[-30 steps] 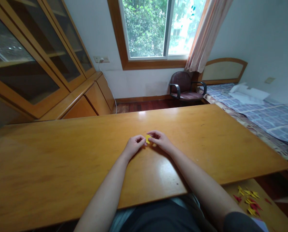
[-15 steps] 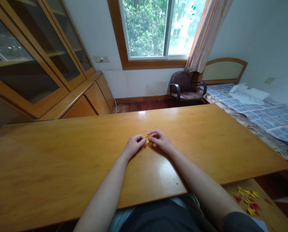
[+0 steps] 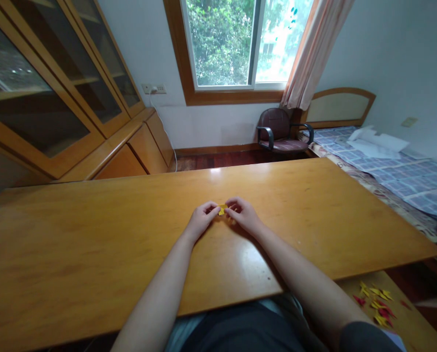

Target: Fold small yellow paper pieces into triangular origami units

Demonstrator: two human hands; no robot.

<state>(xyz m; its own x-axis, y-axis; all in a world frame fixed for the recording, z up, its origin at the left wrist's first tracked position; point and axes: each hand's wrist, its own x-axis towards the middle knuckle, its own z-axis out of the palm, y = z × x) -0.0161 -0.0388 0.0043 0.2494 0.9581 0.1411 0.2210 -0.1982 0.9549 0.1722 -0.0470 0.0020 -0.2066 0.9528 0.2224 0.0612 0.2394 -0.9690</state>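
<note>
Over the middle of the table (image 3: pixel 104 234), a small piece of yellow folded paper (image 3: pixel 222 210) sits between my two hands. My left hand (image 3: pixel 203 218) pinches its left side between thumb and fingers. From the other side, my right hand (image 3: pixel 243 215) has curved fingers and its thumb tip at the paper's right edge. The fingers partly cover the paper, and its exact folded shape is too small to make out. Both forearms reach in from the table's near edge.
Several yellow and red folded paper pieces (image 3: pixel 380 305) lie on a lower wooden surface (image 3: pixel 416 320) at the right. Beyond the table stand an armchair (image 3: pixel 277 129) and a bed (image 3: pixel 394 171). A glass-door cabinet (image 3: pixel 57 98) fills the left side.
The yellow paper has turned slightly and shifted a little to the left. My right thumb and fingers have moved slightly on its right side.
</note>
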